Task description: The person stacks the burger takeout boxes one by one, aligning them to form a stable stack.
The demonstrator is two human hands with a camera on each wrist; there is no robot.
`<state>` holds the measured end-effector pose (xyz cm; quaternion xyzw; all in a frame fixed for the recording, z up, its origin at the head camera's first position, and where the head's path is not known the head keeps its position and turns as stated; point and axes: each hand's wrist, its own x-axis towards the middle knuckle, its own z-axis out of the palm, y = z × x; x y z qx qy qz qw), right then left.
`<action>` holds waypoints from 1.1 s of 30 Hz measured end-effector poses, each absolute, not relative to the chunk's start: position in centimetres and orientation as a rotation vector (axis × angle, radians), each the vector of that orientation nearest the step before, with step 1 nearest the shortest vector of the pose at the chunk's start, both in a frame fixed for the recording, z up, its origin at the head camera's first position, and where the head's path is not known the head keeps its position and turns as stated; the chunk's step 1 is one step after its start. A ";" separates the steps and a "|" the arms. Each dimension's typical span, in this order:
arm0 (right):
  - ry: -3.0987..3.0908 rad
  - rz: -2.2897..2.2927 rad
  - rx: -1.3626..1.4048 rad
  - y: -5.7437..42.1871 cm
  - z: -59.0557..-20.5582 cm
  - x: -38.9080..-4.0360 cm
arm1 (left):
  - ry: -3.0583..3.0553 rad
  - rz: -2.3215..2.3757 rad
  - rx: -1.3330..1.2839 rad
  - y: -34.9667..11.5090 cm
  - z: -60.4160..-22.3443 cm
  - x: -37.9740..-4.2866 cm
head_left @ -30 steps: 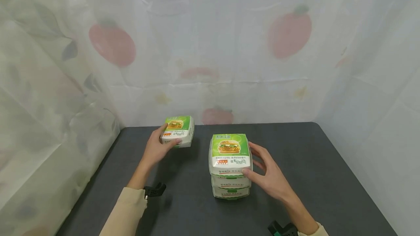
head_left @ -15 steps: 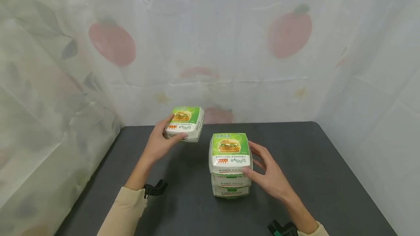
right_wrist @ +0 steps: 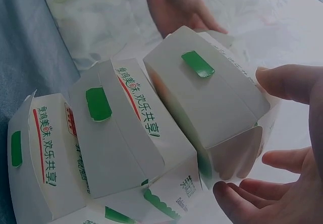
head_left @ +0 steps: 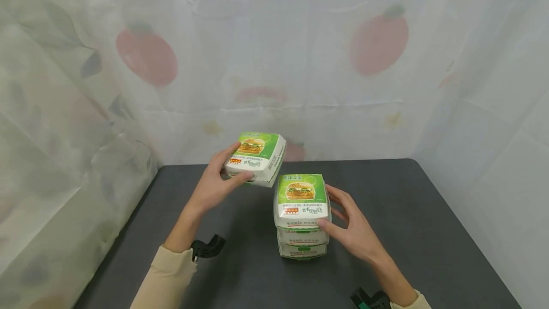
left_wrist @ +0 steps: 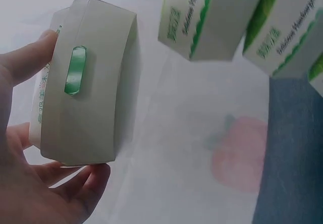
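Observation:
A green-and-white paper burger box is held in the air by my left hand, its thumb at the front and fingers along the left side. The box tilts slightly, behind and left of a stack. That stack has a top burger box, a middle box and a bottom box. My right hand holds the top box at its right end, thumb at the front corner, fingers round the far side. In the right wrist view, the thumb touches that box's edge.
The stack stands on a dark grey table with rounded far corners. White sheeting printed with fruit hangs behind and along both sides. A black wrist device sits on the left wrist, another on the right.
My left hand has raised its burger box and carried it rightward, closer to the stack. The right hand and the stacked boxes have stayed practically still.

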<state>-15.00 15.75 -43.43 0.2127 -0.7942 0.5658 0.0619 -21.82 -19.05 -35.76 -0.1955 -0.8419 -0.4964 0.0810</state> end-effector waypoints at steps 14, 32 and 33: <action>-2.400 1.704 0.634 15.8 -43.4 -15.0 | -2.507 -1.472 -0.816 -15.8 -34.9 -20.4; -2.378 1.653 0.631 16.2 -42.4 -14.8 | -2.588 -1.371 -0.783 -13.8 -35.6 -19.6; -2.376 1.636 0.627 16.2 -42.2 -14.8 | -2.590 -1.362 -0.782 -13.8 -35.6 -19.5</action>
